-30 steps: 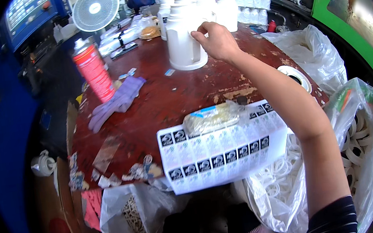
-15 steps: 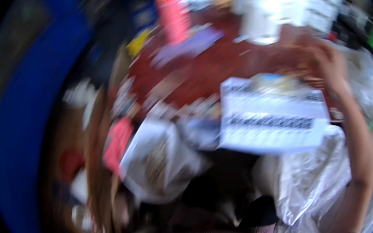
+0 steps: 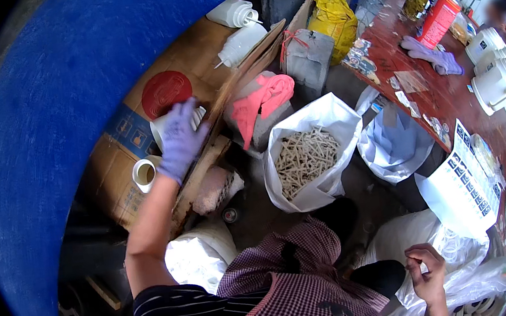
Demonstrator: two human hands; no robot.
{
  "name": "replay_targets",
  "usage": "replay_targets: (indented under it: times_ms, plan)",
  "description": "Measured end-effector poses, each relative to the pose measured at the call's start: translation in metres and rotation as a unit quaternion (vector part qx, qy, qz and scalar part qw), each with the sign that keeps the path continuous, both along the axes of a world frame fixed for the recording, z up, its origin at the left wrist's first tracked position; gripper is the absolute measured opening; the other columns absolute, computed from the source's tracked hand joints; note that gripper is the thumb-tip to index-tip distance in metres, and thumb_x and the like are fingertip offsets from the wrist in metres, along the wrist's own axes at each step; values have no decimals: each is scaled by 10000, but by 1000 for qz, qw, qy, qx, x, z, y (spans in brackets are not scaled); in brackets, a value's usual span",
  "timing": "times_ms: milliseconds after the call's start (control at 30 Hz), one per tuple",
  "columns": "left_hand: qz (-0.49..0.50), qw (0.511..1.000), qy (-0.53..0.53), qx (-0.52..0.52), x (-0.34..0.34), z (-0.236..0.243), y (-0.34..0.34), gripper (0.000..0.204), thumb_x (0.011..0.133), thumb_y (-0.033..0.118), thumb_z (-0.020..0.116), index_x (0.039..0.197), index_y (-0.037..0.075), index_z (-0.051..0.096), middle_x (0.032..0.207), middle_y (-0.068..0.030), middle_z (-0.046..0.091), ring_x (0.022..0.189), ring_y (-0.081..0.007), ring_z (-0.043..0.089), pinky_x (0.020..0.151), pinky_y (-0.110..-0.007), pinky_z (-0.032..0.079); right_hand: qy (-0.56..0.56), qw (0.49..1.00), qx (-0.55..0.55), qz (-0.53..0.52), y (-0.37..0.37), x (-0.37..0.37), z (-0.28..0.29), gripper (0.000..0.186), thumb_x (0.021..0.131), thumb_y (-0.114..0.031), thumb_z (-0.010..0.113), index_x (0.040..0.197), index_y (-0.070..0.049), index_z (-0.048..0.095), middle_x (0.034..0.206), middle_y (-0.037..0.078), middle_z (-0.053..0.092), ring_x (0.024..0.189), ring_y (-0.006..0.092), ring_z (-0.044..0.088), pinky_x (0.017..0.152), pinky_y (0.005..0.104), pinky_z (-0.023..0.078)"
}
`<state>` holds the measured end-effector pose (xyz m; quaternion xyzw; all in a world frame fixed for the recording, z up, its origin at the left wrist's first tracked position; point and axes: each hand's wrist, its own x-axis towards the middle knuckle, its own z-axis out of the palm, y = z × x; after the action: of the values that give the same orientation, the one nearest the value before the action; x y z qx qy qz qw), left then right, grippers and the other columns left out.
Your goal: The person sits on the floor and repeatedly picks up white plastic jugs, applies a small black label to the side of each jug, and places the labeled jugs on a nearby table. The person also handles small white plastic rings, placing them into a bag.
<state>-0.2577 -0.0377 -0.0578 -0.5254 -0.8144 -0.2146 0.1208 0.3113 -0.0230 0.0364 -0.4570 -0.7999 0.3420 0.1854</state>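
Note:
My left hand (image 3: 180, 140), in a purple glove, reaches over a white container (image 3: 158, 129) on a cardboard-covered surface (image 3: 109, 169), its slightly blurred fingers apart over the container. Below it lies a short white tube-shaped piece (image 3: 143, 171); beyond is a red disc (image 3: 166, 91). Two white jugs (image 3: 232, 13) lie farther along the cardboard. My bare right hand (image 3: 426, 270) is curled near plastic bags at the lower right; what it holds, if anything, I cannot make out.
A blue wall (image 3: 30, 141) curves along the left. Sacks, one of small pale pieces (image 3: 304, 161), stand below the red worktable (image 3: 416, 97), which bears white jugs (image 3: 489, 83), a spray can (image 3: 438, 20) and a label sheet (image 3: 459, 189). A person (image 3: 499, 26) stands beyond.
The view has swung left and down to the cardboard. My gloved left hand has come into view; my right hand has left the worktable's white jugs and moved low.

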Motion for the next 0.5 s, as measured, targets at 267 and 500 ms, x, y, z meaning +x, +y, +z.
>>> replay_targets:
  times_ms: [267,500]
  plan:
    - [140,878,109,-445,-139,-100,27,1304,485,484,925,1545,224,212,1450,-183,403,1387,-408,345,1100,-600,311,-21,986,-70,147,45,-66,-16,123,833,21,699,952,-3,677,873,131,670,700,260,671,616,339,526]
    - [142,981,103,-82,-111,6,11,1225,515,347,907,1521,155,235,1368,-210,453,1273,-413,449,1036,-561,380,26,982,-76,169,52,-80,-17,171,839,19,685,1008,-12,681,892,145,676,805,311,681,701,366,547]
